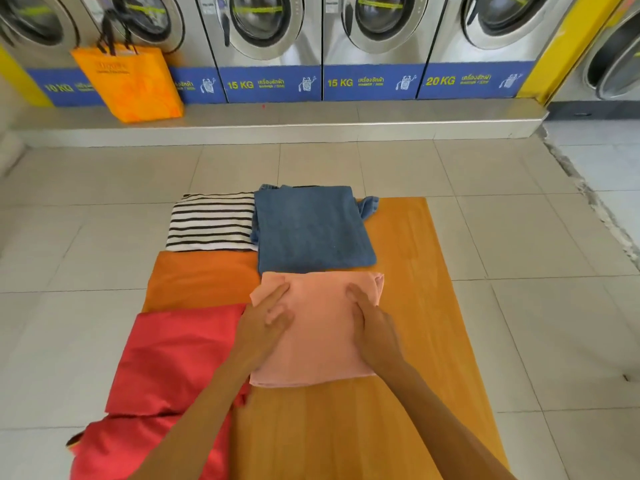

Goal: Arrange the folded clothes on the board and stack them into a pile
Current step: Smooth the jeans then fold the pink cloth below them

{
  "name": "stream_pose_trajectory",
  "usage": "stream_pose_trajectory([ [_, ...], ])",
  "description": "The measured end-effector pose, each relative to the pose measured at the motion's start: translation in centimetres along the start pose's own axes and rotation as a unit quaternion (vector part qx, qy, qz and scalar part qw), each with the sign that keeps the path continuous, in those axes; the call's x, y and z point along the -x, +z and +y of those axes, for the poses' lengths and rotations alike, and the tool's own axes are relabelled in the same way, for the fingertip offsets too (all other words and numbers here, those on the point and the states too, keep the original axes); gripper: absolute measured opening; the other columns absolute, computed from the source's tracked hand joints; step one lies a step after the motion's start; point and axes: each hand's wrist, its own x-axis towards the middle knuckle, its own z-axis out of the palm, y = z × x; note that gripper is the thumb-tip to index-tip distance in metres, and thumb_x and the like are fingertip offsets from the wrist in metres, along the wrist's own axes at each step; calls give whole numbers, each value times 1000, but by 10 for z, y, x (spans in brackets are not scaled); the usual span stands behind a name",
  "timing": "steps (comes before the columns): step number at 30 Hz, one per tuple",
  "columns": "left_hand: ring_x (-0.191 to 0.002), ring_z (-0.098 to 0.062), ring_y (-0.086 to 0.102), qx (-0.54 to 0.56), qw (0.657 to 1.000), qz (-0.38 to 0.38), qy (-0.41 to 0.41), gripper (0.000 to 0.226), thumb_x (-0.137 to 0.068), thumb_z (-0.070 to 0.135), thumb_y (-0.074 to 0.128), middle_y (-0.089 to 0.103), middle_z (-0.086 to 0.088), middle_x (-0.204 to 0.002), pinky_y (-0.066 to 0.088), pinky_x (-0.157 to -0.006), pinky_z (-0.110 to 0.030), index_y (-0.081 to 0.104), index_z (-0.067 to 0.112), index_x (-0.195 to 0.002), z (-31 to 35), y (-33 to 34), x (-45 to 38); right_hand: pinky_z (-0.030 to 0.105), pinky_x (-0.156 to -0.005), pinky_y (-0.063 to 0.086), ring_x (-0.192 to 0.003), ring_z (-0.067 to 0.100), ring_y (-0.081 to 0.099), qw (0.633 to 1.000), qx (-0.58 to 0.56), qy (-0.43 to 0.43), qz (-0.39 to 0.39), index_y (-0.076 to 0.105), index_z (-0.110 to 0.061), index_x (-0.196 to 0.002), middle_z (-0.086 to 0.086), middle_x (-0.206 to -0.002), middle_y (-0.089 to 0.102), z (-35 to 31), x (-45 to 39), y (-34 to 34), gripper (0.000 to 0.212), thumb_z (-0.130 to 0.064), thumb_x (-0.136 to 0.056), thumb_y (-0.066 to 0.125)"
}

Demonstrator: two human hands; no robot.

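A wooden board [415,306] lies on the tiled floor. In its middle sits a folded pink cloth [322,327]. My left hand [266,323] rests flat on the cloth's left part, and my right hand [374,327] rests flat on its right part, fingers apart. Beyond the pink cloth lies a folded blue denim piece [311,230]. A folded black-and-white striped shirt [211,221] is to the left of the denim. An orange folded garment [201,282] lies below the striped shirt. A red garment [166,375] lies at the near left, partly off the board.
A row of front-loading washing machines [266,46] stands on a raised step at the back. An orange shopping bag [128,81] stands on that step at the left. Pale floor tiles [536,237] surround the board.
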Motion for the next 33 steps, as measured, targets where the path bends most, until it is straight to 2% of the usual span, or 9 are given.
stream_pose_trajectory([
  [7,-138,-20,40,-34,998,57,7,50,-97,31,59,40,12,-154,34,-113,-41,45,33,-146,-7,-1,-55,46,-95,49,-116,36,56,998,59,7,18,32,-37,-153,13,-135,55,-25,-60,10,51,-27,-103,37],
  [9,-136,-25,42,-50,997,45,-26,55,-98,28,58,41,6,-154,37,-111,-42,38,38,-148,-16,8,-58,47,-91,47,-113,36,56,994,79,73,-11,36,-35,-150,12,-133,55,-18,-64,17,48,-43,-103,32],
  [11,-128,-29,50,-55,996,40,-63,62,-99,27,55,46,-7,-149,44,-103,-40,27,43,-152,-24,22,-53,42,-86,40,-101,31,55,987,37,157,-29,52,-28,-137,5,-118,60,-10,-60,22,77,-80,-90,20],
  [14,-90,-29,63,-73,993,49,-82,63,-102,31,46,64,-15,-116,52,-73,-33,13,51,-152,-28,34,-46,39,-83,36,-89,24,54,983,21,180,2,60,-24,-125,0,-102,61,-2,-60,28,111,-104,-64,14],
  [18,-69,-19,62,-70,992,27,-99,68,-101,32,44,65,-6,-77,54,-71,-41,0,69,-140,-29,30,-42,42,-76,43,-86,24,60,980,27,190,-49,55,-31,-132,2,-100,63,0,-59,27,127,-102,-53,-13],
  [21,-71,-16,63,-77,988,10,-136,68,-100,36,42,65,-2,-76,54,-73,-39,0,74,-137,-31,29,-30,35,-69,41,-77,13,58,975,22,216,-54,54,-32,-130,-5,-94,63,4,-47,28,97,-97,-74,9],
  [24,-78,-19,62,-92,984,7,-152,66,-99,37,40,65,0,-81,53,-76,-39,0,70,-141,-31,30,-27,38,-78,50,-87,23,61,985,124,112,-41,5,-47,-154,5,-119,59,7,-40,30,57,-54,-102,25],
  [30,-83,-22,61,-114,978,-18,-173,63,-101,37,39,65,-2,-88,53,-80,-40,4,58,-149,-27,27,-33,36,-72,46,-85,25,55,985,150,66,-51,-3,-46,-155,7,-121,58,13,-44,33,60,-39,-103,27],
  [33,-84,-26,61,-119,978,-24,-171,63,-101,35,37,58,-3,-84,52,-78,-41,3,55,-151,-24,30,-31,38,-77,48,-93,30,60,984,157,59,-57,8,-50,-152,9,-122,59,11,-41,29,72,-61,-84,-10],
])
